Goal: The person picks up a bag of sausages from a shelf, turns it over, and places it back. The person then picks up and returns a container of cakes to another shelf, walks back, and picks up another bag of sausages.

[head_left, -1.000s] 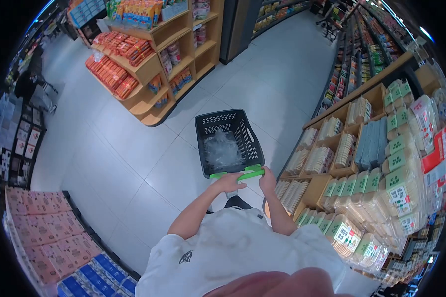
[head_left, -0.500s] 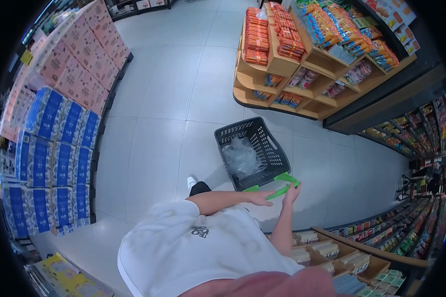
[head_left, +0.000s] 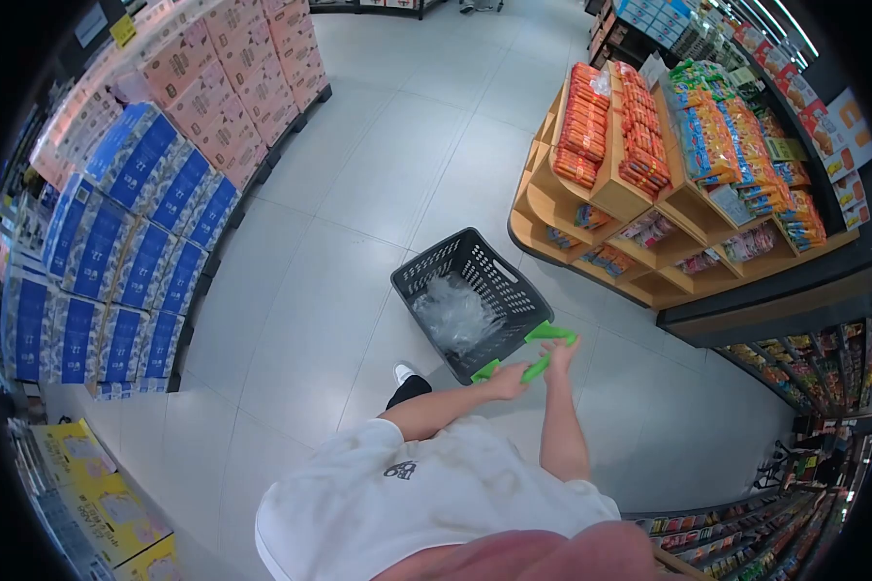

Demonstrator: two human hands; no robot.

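Note:
A dark grey shopping basket point(head_left: 510, 299) with perforated walls is in front of my legs, slightly turned. Crumpled clear plastic bags point(head_left: 455, 312) lie inside it. Its green handle point(head_left: 538, 366) points toward my body. My left hand point(head_left: 506, 382) is closed on the handle's near left part, its fingers partly hidden. On the right, my right hand point(head_left: 559, 354) wraps round the handle near its right corner.
Blue boxed packs point(head_left: 126, 252) and pink cartons point(head_left: 233, 87) are stacked on pallets at left. A wooden shelf point(head_left: 639, 228) with orange snack packs stands ahead right. Yellow boxes point(head_left: 107, 504) sit at lower left; more stocked shelves point(head_left: 717, 537) run along the right.
The view has swung, with the shelf and pallets shifting in the picture. My left hand, stretched along the handle before, now closes on it. The basket has turned slightly with its handle.

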